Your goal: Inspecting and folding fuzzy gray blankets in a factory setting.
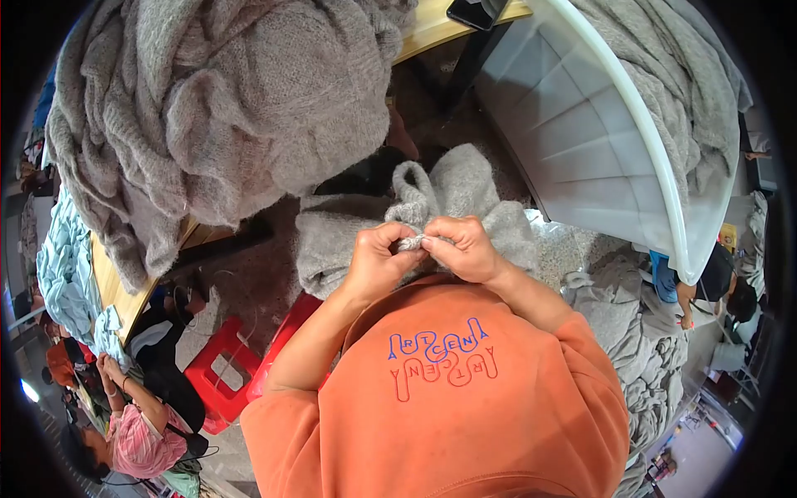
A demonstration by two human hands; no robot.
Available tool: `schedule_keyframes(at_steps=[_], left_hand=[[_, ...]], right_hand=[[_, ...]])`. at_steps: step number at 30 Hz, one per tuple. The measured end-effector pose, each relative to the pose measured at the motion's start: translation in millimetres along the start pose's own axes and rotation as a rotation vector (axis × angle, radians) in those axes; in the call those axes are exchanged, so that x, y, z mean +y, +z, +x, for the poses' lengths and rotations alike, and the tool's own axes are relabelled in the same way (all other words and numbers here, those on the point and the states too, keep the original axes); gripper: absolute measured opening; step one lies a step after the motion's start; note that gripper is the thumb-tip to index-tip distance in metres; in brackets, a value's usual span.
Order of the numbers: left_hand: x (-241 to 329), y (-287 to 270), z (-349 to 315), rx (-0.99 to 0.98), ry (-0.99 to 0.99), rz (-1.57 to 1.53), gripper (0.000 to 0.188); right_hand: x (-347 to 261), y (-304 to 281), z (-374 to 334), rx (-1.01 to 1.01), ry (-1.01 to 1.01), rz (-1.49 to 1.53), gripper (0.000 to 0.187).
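A grey knitted garment lies bunched over my lap, with a folded band of it standing up in the middle. My left hand pinches a small gathered bit of its edge between thumb and fingers. Close beside it, my right hand is closed on the same edge, the fingertips of both hands almost touching. Whether a small tool or thread sits between the fingertips is too small to make out.
Ahead on the left, a big heap of grey-brown knitwear covers a wooden table. A white plastic bin holds more knitwear on the right. Red stools stand at left, near a person in pink. A phone rests on the far tabletop.
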State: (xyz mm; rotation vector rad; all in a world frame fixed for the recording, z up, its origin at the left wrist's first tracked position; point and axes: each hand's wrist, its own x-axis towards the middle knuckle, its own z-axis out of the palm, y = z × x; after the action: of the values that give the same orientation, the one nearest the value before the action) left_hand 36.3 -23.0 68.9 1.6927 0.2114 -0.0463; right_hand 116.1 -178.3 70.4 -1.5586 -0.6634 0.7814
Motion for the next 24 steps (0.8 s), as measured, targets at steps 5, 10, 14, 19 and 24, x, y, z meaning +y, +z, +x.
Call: schedule_keyframes(at_steps=[5, 10, 14, 19, 24], left_hand=[[4.0, -2.2, -4.0, -0.041, -0.451, -0.636, 0.008], [-5.1, -21.5, 4.1, 0.075, -0.364, -0.784, 0.014], [4.8, -18.3, 10.0, 0.138, -0.379, -0.780, 0.010], [-0.6, -8.2, 16.0, 0.095, -0.335, -0.645, 0.007], [-5.8, 4.1, 13.3, 0.006, -0.452, -0.645, 0.004]], right_hand=[[0.2, 8.0, 1.6, 0.136, -0.043, -0.216, 0.013], [30.6, -4.7, -19.5, 0.214, 0.110, -0.005, 0.019], [65.6, -10.5, -36.6, 0.124, 0.213, -0.055, 0.020], [-3.9, 5.4, -21.2, -0.154, -0.459, -0.641, 0.028], [-2.1, 7.4, -5.8, 0.222, -0.761, -0.557, 0.026]])
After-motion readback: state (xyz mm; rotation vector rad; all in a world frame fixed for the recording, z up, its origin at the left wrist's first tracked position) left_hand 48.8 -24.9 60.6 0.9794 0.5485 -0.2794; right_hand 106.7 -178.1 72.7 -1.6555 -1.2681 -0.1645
